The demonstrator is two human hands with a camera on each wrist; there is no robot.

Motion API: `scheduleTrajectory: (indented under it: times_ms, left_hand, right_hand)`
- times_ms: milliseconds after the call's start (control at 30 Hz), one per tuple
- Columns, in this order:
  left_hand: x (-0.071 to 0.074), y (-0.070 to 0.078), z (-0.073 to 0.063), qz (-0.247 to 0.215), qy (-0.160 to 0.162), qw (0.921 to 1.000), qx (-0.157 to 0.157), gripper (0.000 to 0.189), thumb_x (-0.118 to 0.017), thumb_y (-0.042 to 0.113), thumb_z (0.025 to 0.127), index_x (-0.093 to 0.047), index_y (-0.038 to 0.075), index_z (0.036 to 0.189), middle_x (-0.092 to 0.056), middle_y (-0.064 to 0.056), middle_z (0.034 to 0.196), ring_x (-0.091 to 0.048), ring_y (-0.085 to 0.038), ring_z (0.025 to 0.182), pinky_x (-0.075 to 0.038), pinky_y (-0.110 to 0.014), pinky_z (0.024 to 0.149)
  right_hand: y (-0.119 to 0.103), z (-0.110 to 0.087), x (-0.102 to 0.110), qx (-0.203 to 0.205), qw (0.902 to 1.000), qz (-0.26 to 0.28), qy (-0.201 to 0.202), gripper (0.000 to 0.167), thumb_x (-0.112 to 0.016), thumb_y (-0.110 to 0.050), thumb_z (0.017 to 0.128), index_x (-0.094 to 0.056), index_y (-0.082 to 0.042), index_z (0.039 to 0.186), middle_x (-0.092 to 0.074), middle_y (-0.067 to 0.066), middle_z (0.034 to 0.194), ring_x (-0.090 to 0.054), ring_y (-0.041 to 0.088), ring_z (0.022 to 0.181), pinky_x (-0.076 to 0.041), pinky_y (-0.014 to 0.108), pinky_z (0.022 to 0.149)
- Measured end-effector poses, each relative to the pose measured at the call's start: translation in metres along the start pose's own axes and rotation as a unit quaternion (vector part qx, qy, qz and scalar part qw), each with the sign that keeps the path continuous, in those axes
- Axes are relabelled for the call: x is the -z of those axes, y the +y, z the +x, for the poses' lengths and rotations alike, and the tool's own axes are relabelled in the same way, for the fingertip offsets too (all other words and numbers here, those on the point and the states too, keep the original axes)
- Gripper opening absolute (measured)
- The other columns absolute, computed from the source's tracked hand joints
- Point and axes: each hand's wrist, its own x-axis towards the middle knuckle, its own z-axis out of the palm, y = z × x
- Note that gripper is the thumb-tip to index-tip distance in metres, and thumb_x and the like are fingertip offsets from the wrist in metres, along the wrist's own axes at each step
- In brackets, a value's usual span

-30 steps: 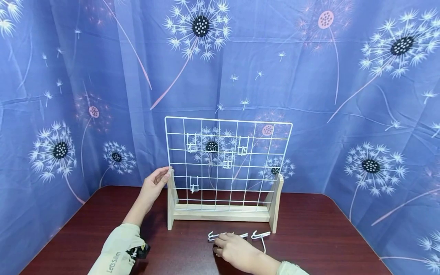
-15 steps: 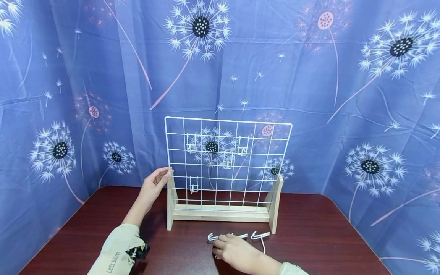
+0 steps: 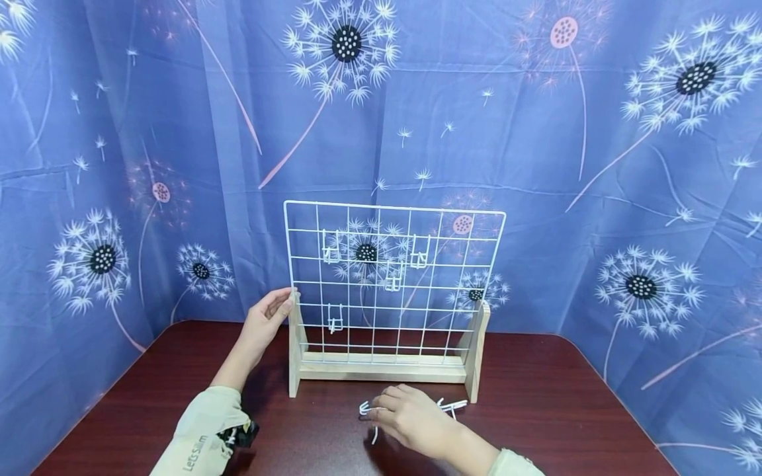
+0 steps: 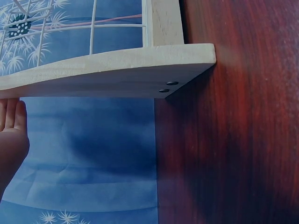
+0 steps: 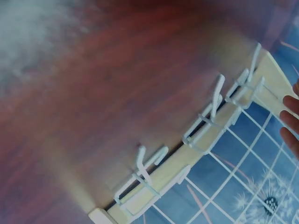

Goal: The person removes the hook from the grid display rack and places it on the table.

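Observation:
A white wire grid panel (image 3: 411,291) stands in a pale wooden base (image 3: 387,373). Several small white wire hooks, such as one at upper left (image 3: 331,254), hang on it. My left hand (image 3: 264,324) holds the stand's left upright (image 3: 294,350) near its top. My right hand (image 3: 411,423) is low over loose hooks in front of the base, fingers loosely bent and pointing left. One loose hook (image 3: 364,408) shows beyond the fingertips; another (image 3: 455,406) lies to the hand's right. In the right wrist view, three hooks (image 5: 140,179) appear along the base with no fingers round them.
The dark red table (image 3: 553,410) runs under everything. Behind it hangs a blue curtain (image 3: 524,145) with dandelion prints. Fingers (image 5: 290,121) show at the right wrist view's right edge; whose hand cannot be told.
My right hand has shifted slightly right and up, uncovering one hook's bent arm on its left while covering more of the right-hand hook. The left hand and stand keep their place.

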Motion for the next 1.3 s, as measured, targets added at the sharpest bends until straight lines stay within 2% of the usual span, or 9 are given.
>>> scheduleTrajectory:
  times_ms: [167, 400, 633, 733, 833, 967, 1133, 1167, 1300]
  left_hand:
    - [-0.001, 0.002, 0.000, 0.002, 0.001, 1.0000, 0.000, 0.038, -0.056, 0.015, 0.099, -0.053, -0.007, 0.130, -0.063, 0.000, 0.118, -0.056, 0.004, 0.107, -0.043, -0.010, 0.093]
    - [-0.003, 0.007, 0.001, 0.004, 0.004, 1.0000, 0.006, 0.038, -0.055, 0.013, 0.099, -0.051, -0.008, 0.130, -0.056, -0.026, 0.128, -0.056, 0.005, 0.106, -0.042, -0.010, 0.093]
    - [-0.003, 0.007, 0.001, 0.004, 0.002, 1.0000, 0.002, 0.038, -0.055, 0.013, 0.099, -0.052, -0.008, 0.130, -0.056, -0.026, 0.127, -0.056, 0.005, 0.106, -0.042, -0.010, 0.093]
    - [-0.003, 0.006, 0.001, 0.006, 0.001, 1.0000, -0.001, 0.038, -0.055, 0.014, 0.099, -0.052, -0.008, 0.130, -0.061, -0.016, 0.123, -0.057, 0.005, 0.105, -0.043, -0.010, 0.092]
    - [-0.003, 0.005, 0.001, 0.005, 0.003, 1.0000, 0.000, 0.038, -0.056, 0.014, 0.099, -0.053, -0.008, 0.129, -0.063, -0.008, 0.120, -0.057, 0.004, 0.105, -0.044, -0.011, 0.092]
    - [-0.004, 0.005, 0.000, 0.005, 0.007, 1.0000, 0.005, 0.038, -0.056, 0.013, 0.099, -0.052, -0.008, 0.129, -0.061, -0.016, 0.123, -0.057, 0.004, 0.105, -0.044, -0.011, 0.092]
    - [-0.004, 0.005, 0.000, 0.005, 0.007, 0.9999, 0.011, 0.038, -0.055, 0.014, 0.099, -0.052, -0.009, 0.130, -0.057, -0.023, 0.127, -0.056, 0.005, 0.105, -0.043, -0.010, 0.092]
    - [-0.003, 0.005, -0.001, 0.005, 0.007, 0.9999, 0.011, 0.038, -0.055, 0.014, 0.099, -0.052, -0.008, 0.130, -0.059, -0.019, 0.125, -0.056, 0.005, 0.105, -0.043, -0.010, 0.092]
    - [-0.003, 0.004, -0.001, 0.000, 0.008, 0.9999, 0.013, 0.038, -0.055, 0.014, 0.099, -0.052, -0.008, 0.130, -0.058, -0.021, 0.127, -0.056, 0.005, 0.105, -0.043, -0.010, 0.092]
  right_hand:
    - [0.010, 0.006, 0.011, -0.003, 0.9980, 0.008, 0.062, 0.017, -0.069, -0.019, 0.084, -0.071, -0.015, 0.100, -0.066, -0.006, 0.097, -0.060, 0.009, 0.090, -0.049, 0.019, 0.077]
    - [0.022, 0.014, 0.029, -0.024, 0.9930, 0.009, 0.115, 0.021, -0.064, -0.018, 0.088, -0.071, -0.011, 0.106, -0.068, -0.003, 0.099, -0.062, 0.012, 0.093, -0.050, 0.025, 0.087]
    - [0.033, 0.021, 0.045, -0.043, 0.9837, 0.006, 0.175, 0.020, -0.058, -0.017, 0.095, -0.071, -0.007, 0.107, -0.070, 0.001, 0.100, -0.064, 0.017, 0.091, -0.053, 0.030, 0.085]
    - [0.038, 0.024, 0.052, -0.047, 0.9721, -0.001, 0.230, 0.022, -0.055, -0.018, 0.098, -0.072, -0.006, 0.106, -0.071, 0.003, 0.099, -0.065, 0.019, 0.088, -0.054, 0.031, 0.080]
    - [0.044, 0.029, 0.059, -0.053, 0.9549, -0.003, 0.292, 0.020, -0.057, -0.015, 0.097, -0.073, -0.004, 0.104, -0.071, 0.006, 0.096, -0.066, 0.021, 0.085, -0.055, 0.033, 0.078]
    - [0.052, 0.033, 0.066, -0.078, 0.9315, -0.006, 0.355, 0.019, -0.060, -0.012, 0.096, -0.073, 0.000, 0.102, -0.071, 0.009, 0.093, -0.067, 0.024, 0.081, -0.055, 0.035, 0.075]
    - [0.061, 0.036, 0.073, -0.124, 0.9063, -0.001, 0.404, 0.019, -0.061, -0.011, 0.095, -0.072, 0.004, 0.100, -0.071, 0.012, 0.094, -0.065, 0.028, 0.081, -0.053, 0.035, 0.077]
    - [0.062, 0.036, 0.074, -0.132, 0.9026, 0.002, 0.410, 0.019, -0.061, -0.010, 0.095, -0.072, 0.004, 0.101, -0.071, 0.012, 0.094, -0.065, 0.028, 0.081, -0.053, 0.035, 0.077]
    - [0.068, 0.037, 0.077, -0.156, 0.8943, 0.009, 0.419, 0.018, -0.062, -0.008, 0.093, -0.071, 0.005, 0.102, -0.071, 0.014, 0.095, -0.064, 0.029, 0.082, -0.052, 0.033, 0.078]
